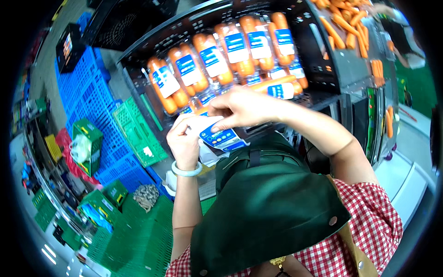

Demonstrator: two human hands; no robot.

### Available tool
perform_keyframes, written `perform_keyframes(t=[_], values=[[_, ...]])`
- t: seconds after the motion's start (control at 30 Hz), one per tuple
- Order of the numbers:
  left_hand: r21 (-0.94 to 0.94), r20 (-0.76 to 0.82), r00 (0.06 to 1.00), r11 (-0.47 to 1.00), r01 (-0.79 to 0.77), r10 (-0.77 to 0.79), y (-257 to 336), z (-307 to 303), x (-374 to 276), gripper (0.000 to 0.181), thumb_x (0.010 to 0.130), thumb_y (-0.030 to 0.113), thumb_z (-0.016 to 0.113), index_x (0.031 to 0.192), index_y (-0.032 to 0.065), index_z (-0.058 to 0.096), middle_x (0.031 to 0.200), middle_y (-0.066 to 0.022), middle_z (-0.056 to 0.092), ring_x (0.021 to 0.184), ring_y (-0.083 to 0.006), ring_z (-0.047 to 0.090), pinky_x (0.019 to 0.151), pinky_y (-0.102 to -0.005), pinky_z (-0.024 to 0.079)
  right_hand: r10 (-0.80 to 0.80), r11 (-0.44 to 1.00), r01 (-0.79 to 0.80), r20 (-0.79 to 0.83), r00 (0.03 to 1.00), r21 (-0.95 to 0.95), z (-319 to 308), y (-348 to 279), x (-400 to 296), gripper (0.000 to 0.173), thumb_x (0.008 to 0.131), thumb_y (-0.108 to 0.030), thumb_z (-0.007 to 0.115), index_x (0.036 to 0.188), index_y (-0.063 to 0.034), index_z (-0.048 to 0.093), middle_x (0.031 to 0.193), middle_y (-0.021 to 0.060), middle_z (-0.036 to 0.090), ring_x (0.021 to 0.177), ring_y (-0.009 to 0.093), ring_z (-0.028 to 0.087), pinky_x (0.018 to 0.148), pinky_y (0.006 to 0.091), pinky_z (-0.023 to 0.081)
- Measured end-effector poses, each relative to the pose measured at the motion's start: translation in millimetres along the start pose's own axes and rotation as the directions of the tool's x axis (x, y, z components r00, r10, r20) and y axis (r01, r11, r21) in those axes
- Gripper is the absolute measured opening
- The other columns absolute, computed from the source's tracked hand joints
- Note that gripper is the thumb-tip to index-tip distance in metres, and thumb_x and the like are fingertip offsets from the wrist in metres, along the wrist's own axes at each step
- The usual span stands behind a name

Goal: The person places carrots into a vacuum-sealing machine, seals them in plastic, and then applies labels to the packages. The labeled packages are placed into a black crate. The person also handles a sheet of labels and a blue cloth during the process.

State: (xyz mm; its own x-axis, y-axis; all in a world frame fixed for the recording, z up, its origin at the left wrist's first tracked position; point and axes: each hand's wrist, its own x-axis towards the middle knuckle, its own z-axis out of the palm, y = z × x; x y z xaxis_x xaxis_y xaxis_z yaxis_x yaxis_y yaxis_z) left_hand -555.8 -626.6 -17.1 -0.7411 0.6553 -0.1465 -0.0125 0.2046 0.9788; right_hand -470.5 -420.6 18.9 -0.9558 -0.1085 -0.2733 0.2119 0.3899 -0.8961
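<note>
My left hand [183,138], with a pale bracelet at its wrist, grips a white backing strip with blue-and-white printed labels [225,140]. Against the top label presses the thumb of my right hand [247,105], its fingers curled at the label's upper edge. Both hands are over the near side of a black plastic crate [320,81]. Inside it, clear packs of carrots [211,57] stand in a slanting row, each with a blue-and-white label. One labelled carrot pack [277,89] lies crosswise just beyond my right wrist. More packs underneath are partly hidden.
Loose carrots [346,29] are heaped on a metal surface at upper right, with a person [398,31] beyond. Left of the crate are a green crate [138,130] and a blue plastic pallet [81,78]. A green basket [86,147] holds a plastic bag.
</note>
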Motion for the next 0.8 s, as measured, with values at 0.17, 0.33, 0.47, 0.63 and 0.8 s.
perform_keyframes(t=[0.17, 0.33, 0.47, 0.63, 0.8], values=[[0.132, 0.274, 0.948, 0.971, -0.202, 0.160, 20, 71, -16, 0.006, 0.072, -0.007, 0.064, 0.077, -0.0051, 0.062, 0.081, -0.0071, 0.062, 0.074, -0.0120, 0.055, 0.068, -0.0243, 0.042, 0.088, 0.996, -0.068, -0.467, 0.880, 0.059, 42, 17, -122, 0.018, 0.087, -0.018, 0.071, 0.094, -0.0015, 0.066, 0.077, 0.0126, 0.067, 0.071, 0.026, 0.068, 0.065, 0.0350, 0.051], [0.155, 0.464, 0.848, 0.919, -0.362, 0.255, 25, 161, -71, 0.023, 0.074, -0.004, 0.071, 0.066, -0.0044, 0.049, 0.061, -0.0052, 0.039, 0.054, -0.0137, 0.037, 0.050, -0.0300, 0.030, 0.229, 0.971, -0.081, -0.769, 0.597, 0.226, 86, 27, -247, 0.016, 0.088, -0.016, 0.071, 0.094, -0.0012, 0.069, 0.082, 0.0112, 0.070, 0.072, 0.023, 0.068, 0.066, 0.0321, 0.052], [0.034, 0.640, 0.719, 0.924, -0.380, 0.272, 17, 240, -126, 0.017, 0.075, -0.006, 0.070, 0.067, -0.0054, 0.055, 0.064, -0.0075, 0.052, 0.058, -0.0164, 0.050, 0.056, -0.0280, 0.039, 0.260, 0.965, -0.061, -0.919, 0.296, 0.254, 131, 53, -349, 0.017, 0.087, -0.018, 0.071, 0.094, -0.0030, 0.069, 0.086, 0.0113, 0.069, 0.075, 0.023, 0.067, 0.068, 0.0321, 0.052], [0.045, 0.867, 0.400, 0.754, -0.656, 0.296, 2, 328, -177, 0.027, 0.083, 0.017, 0.074, 0.103, 0.0002, 0.067, 0.112, -0.0124, 0.065, 0.101, -0.0296, 0.061, 0.091, -0.0383, 0.047, 0.775, 0.600, 0.515, -0.605, -0.184, 0.612, 205, 133, -458, 0.020, 0.090, -0.017, 0.070, 0.101, -0.0004, 0.067, 0.088, 0.0054, 0.070, 0.080, 0.009, 0.065, 0.072, 0.0244, 0.052], [0.115, 0.968, 0.250, 0.849, -0.516, 0.021, 26, 388, -224, 0.031, 0.086, 0.010, 0.071, 0.115, 0.0026, 0.063, 0.108, -0.0118, 0.065, 0.090, -0.0223, 0.064, 0.077, -0.0334, 0.052, 0.887, 0.456, 0.782, -0.144, -0.439, 0.425, 274, 245, -529, 0.019, 0.090, -0.019, 0.071, 0.088, -0.0003, 0.066, 0.078, 0.0051, 0.069, 0.067, 0.013, 0.066, 0.059, 0.0271, 0.052]])
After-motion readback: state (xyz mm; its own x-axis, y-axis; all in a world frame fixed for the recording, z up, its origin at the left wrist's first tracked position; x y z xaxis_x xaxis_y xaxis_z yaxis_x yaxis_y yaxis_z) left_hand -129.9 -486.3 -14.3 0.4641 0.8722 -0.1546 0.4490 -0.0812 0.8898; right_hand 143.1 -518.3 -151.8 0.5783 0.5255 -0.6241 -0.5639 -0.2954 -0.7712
